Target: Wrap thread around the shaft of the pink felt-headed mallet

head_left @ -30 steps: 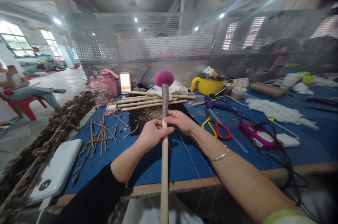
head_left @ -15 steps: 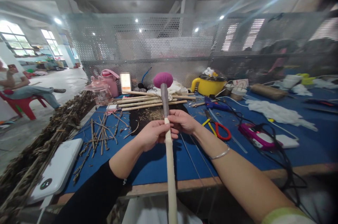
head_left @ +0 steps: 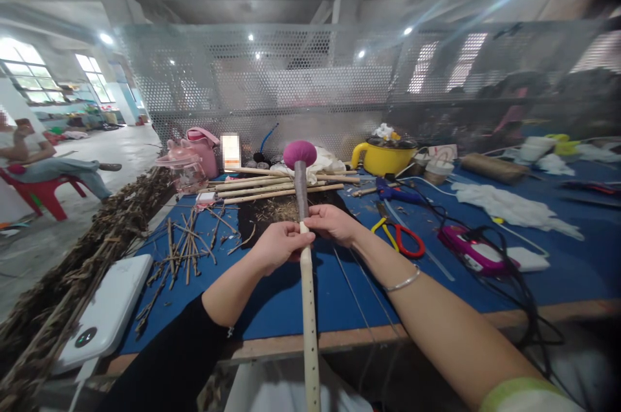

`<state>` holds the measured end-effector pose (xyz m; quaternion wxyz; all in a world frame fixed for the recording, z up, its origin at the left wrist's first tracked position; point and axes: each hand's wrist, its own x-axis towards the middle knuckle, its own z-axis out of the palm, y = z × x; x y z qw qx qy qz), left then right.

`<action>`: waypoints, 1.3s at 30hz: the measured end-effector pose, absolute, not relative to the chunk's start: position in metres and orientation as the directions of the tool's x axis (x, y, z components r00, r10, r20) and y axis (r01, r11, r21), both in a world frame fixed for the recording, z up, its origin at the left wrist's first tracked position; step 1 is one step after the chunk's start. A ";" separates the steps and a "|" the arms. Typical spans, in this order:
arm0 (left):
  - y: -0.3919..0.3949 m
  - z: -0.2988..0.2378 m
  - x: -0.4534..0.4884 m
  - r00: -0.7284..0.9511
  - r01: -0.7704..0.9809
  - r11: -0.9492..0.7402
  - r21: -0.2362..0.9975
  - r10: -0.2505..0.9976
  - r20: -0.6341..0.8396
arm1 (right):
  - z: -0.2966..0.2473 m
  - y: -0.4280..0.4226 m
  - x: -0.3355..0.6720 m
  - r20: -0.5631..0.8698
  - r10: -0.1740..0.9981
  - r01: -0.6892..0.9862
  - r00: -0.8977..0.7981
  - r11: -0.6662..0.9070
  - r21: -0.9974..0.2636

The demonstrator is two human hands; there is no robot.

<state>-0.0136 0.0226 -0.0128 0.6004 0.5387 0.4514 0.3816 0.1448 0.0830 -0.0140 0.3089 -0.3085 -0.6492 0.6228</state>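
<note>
Between both hands I hold a pale wooden stick with a row of small dark holes along its lower length. Its upper part is wrapped in grey tape or cord and topped by a round purple padded head. My left hand is closed on the bare wood just below the wrapping, thumb across the front. My right hand pinches the stick at the lower end of the grey wrapping. The stick leans toward me, its bottom running out of the frame.
Thin twigs and several wooden sticks lie on the blue table. A yellow pot, pliers, a purple device with cables and a white power bank surround the hands. A person sits at far left.
The stick has turned about its length, so the row of holes now faces me. Its head has dropped slightly, and my left fingers have closed further around it.
</note>
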 end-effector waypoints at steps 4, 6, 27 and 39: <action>0.020 -0.007 -0.015 0.377 -0.013 0.170 0.985 0.913 -0.152 | -0.015 0.083 0.147 0.008 0.752 -0.067 -0.659 -0.049 -0.997; 0.018 -0.003 -0.016 0.430 -0.048 0.194 0.980 0.889 -0.155 | -0.015 0.082 0.147 0.016 0.725 -0.111 -0.689 -0.084 -0.990; 0.022 -0.007 -0.017 0.392 -0.027 0.229 0.973 0.898 -0.200 | -0.014 0.082 0.145 0.033 0.757 -0.115 -0.653 -0.056 -0.992; 0.020 -0.009 -0.017 0.348 0.093 0.084 0.992 0.931 -0.112 | -0.017 0.081 0.140 0.067 0.778 -0.086 -0.624 0.017 -0.996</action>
